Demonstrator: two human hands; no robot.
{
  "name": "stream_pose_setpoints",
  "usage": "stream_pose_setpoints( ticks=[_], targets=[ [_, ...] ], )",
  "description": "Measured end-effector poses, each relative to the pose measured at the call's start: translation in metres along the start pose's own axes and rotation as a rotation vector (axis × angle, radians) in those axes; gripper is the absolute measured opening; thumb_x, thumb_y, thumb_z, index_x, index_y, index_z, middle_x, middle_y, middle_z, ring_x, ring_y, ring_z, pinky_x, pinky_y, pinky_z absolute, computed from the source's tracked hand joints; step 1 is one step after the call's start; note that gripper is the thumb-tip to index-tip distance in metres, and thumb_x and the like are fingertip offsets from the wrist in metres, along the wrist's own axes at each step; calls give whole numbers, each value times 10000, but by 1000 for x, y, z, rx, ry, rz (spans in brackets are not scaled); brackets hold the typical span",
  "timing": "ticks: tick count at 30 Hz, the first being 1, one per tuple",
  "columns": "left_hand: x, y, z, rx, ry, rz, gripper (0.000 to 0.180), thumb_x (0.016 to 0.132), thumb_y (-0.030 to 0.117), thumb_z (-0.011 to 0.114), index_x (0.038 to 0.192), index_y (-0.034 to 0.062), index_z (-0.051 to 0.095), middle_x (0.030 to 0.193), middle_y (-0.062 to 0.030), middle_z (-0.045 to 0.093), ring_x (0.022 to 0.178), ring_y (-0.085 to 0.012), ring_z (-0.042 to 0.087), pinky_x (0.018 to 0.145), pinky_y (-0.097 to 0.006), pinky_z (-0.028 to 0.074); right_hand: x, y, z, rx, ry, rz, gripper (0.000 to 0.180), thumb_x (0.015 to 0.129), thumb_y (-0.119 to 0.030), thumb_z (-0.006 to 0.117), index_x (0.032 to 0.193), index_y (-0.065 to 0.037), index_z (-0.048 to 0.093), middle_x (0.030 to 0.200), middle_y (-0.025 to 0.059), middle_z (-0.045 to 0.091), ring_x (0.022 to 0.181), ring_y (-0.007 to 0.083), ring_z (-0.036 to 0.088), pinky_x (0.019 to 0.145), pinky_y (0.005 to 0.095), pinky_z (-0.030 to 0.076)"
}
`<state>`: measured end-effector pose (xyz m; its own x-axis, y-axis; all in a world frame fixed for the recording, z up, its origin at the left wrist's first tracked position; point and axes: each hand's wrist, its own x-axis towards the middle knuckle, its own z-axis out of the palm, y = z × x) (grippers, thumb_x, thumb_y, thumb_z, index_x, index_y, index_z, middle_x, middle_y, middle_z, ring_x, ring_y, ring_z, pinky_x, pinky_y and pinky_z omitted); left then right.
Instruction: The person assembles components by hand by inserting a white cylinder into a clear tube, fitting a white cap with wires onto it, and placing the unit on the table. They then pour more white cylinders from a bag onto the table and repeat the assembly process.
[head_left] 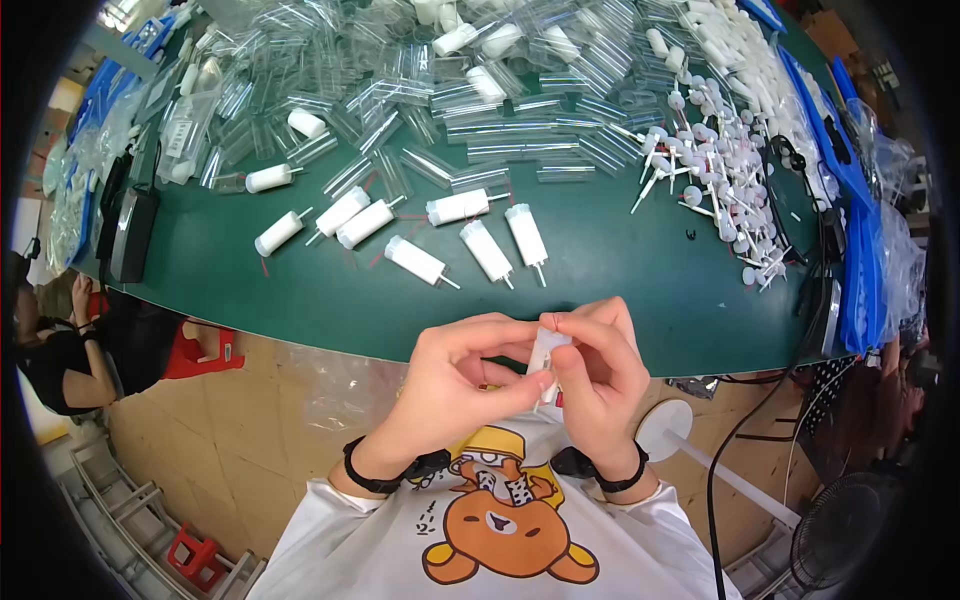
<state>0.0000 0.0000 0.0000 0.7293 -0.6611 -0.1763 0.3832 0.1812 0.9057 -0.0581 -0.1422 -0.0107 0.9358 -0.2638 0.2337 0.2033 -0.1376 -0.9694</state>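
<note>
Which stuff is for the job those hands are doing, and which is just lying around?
Seems part of the job:
- white piece, pinched by the left hand and right hand
- white cylinders with thin stems
- clear tubes, heaped up
- stemmed white discs

Probably just lying about:
- crumpled clear plastic
- black fan
- red stool, lower left

The counter (pixel 690 305) is plain dark green. On the counter, the rod-tipped cylinders (pixel 415 261) are white, with thin red wires (pixel 265 267), and the plastic tubes (pixel 515 150) are clear and colourless. At the counter's right end, the small stemmed discs (pixel 692 196) are white and the panel (pixel 862 285) is bright blue. Below the counter's near edge, the shirt (pixel 370 550) is white with a printed brown-and-yellow bear (pixel 515 530), the wristbands (pixel 370 486) are black, and the floor (pixel 230 420) is tan.
</note>
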Motion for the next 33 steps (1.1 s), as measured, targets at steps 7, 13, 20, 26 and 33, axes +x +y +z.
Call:
stream_pose_setpoints(
  ticks=[7,13,20,26,33],
  targets=[
    [4,8,0,-172,74,33,400,741,-117,601,1127,-71,508,922,-137,623,877,-154,612,725,-273,538,9,-10,7,109,-15,6,221,805,70,576,1018,25,617,921,90,487,862,165,534,765,269,444],
    [2,8,-2,-170,101,11,281,755,-74,632,982,-23,473,926,-127,626,858,-131,614,748,-256,519,6,-5,-2,258,-52,60,218,826,94,520,1036,58,568,1051,156,545,1017,224,552,881,329,440],
    [0,2,5,2,55,106,231,778,-49,641,943,-30,481,973,-126,616,934,-157,608,815,-288,498,0,2,-10,299,-36,113,257,810,81,569,1064,66,534,1082,142,537,1024,225,549,900,342,431],
    [-2,-14,1,-14,28,124,170,804,-40,626,925,-38,506,1022,-141,605,982,-179,599,854,-298,486,-3,-2,-6,362,-166,259,269,821,54,557,1088,49,518,1183,132,462,1043,210,521,895,346,432],
    [4,-19,2,24,-44,93,289,817,-59,584,1094,-48,502,1135,-127,544,1091,-156,528,935,-302,451,38,-11,-29,117,105,225,156,891,-119,537,982,7,525,1006,128,568,949,193,567,799,298,442]
  ],
)
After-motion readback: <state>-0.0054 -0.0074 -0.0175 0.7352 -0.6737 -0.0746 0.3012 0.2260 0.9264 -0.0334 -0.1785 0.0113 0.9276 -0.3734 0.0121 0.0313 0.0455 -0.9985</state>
